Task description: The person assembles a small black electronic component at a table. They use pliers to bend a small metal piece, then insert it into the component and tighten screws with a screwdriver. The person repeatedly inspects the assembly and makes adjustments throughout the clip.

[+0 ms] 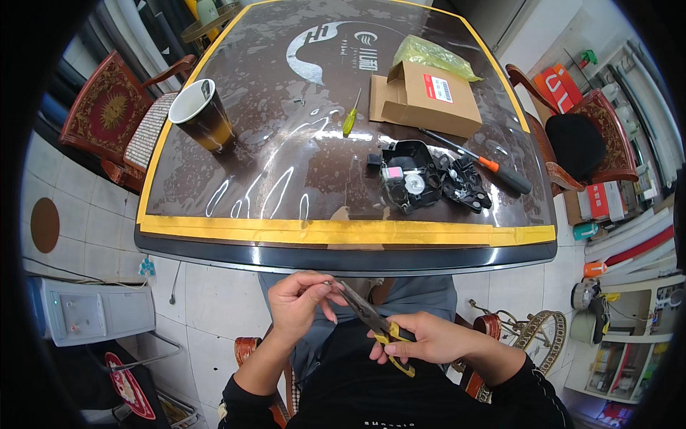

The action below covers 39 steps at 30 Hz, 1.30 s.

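Note:
Above my lap, just off the table's near edge, my right hand point(418, 339) grips long-nose pliers point(366, 310) with yellow and black handles. Their jaws point up and to the left. My left hand point(299, 300) meets the jaw tips, thumb and forefinger pinched on a tiny piece too small to make out. On the table lie an opened black plastic housing point(411, 179) with a white round part and a pink patch, and beside it a black mechanism part point(466, 184).
Yellow tape point(321, 231) edges the plastic-covered table. A paper cup point(207, 118) stands at left. Farther back are a small yellow screwdriver point(350, 121), an open cardboard box point(429, 96) and a yellowish plastic bag point(436, 56). An orange-and-black screwdriver point(500, 171) lies at right. Carved chairs point(118, 118) flank the table.

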Each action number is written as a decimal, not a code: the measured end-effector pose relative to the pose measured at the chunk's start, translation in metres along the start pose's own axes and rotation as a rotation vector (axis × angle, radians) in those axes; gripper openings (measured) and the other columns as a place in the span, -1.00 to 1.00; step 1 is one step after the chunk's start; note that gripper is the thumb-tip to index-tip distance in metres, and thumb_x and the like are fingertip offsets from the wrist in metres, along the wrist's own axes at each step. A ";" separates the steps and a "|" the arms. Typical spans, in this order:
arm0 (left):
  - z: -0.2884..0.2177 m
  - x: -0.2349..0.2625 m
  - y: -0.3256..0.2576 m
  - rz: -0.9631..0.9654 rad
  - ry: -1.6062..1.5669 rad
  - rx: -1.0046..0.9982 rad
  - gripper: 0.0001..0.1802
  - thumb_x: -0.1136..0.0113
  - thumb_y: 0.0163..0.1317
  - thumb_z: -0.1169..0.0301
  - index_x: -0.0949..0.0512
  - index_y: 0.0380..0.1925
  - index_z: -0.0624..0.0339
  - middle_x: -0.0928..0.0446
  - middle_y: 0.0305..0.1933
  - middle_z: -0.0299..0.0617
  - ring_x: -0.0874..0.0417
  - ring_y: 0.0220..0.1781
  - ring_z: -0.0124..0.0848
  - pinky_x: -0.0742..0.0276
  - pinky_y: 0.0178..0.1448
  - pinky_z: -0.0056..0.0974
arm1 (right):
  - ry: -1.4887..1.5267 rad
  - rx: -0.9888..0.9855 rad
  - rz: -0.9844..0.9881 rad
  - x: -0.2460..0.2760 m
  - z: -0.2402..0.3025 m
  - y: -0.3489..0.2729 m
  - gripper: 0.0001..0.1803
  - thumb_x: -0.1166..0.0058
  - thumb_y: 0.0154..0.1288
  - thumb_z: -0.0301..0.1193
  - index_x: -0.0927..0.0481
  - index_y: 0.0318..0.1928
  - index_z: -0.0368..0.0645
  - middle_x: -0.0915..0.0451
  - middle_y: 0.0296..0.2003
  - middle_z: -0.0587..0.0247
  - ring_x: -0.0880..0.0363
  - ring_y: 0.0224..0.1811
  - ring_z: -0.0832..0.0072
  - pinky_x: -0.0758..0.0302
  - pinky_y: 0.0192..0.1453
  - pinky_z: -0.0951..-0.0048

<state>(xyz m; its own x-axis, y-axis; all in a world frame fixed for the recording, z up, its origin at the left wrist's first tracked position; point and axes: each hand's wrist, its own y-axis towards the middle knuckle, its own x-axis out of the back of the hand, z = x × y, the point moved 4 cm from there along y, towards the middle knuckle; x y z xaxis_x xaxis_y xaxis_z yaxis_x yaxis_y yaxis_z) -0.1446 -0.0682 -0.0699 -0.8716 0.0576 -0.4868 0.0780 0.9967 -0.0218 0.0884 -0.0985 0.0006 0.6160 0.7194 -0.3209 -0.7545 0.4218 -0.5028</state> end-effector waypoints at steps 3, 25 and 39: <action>-0.003 0.000 0.002 0.061 -0.004 -0.021 -0.86 -0.21 0.48 0.63 -0.65 -0.06 0.48 -0.74 -0.12 0.17 -0.87 -0.20 -0.12 -0.82 -0.43 -0.30 | 0.117 -0.012 0.052 -0.001 0.001 -0.002 -0.68 -0.07 0.65 -0.39 -0.48 0.25 -0.29 -0.75 -0.01 0.16 -0.73 0.02 0.53 -0.64 -0.10 0.53; -0.012 -0.006 0.004 0.156 0.279 -0.069 -0.88 -0.18 0.43 0.71 -0.63 -0.09 0.50 -0.71 -0.12 0.12 -0.85 -0.20 -0.19 -0.80 -0.44 -0.34 | -0.156 -0.025 -0.046 0.003 -0.003 0.000 -0.59 -0.10 0.66 -0.27 -0.49 0.28 -0.31 -0.72 -0.18 0.28 -0.72 -0.08 0.54 -0.64 0.08 0.45; -0.014 -0.009 0.002 0.218 0.513 -0.357 -0.94 -0.11 0.53 0.61 -0.55 -0.17 0.37 -0.63 -0.36 -0.07 -0.73 -0.48 -0.41 -0.44 -0.58 -0.47 | -0.046 -0.057 -0.014 -0.006 -0.006 0.004 -0.63 -0.02 0.68 -0.33 -0.42 0.27 -0.34 -0.65 -0.27 0.26 -0.66 -0.27 0.55 -0.67 -0.15 0.44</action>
<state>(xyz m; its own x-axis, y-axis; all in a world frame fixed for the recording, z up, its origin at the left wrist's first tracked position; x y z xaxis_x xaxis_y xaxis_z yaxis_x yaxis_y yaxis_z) -0.1438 -0.0654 -0.0530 -0.9809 0.1918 0.0321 0.1902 0.9120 0.3635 0.0828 -0.1044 -0.0045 0.6145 0.7388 -0.2766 -0.7308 0.4011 -0.5523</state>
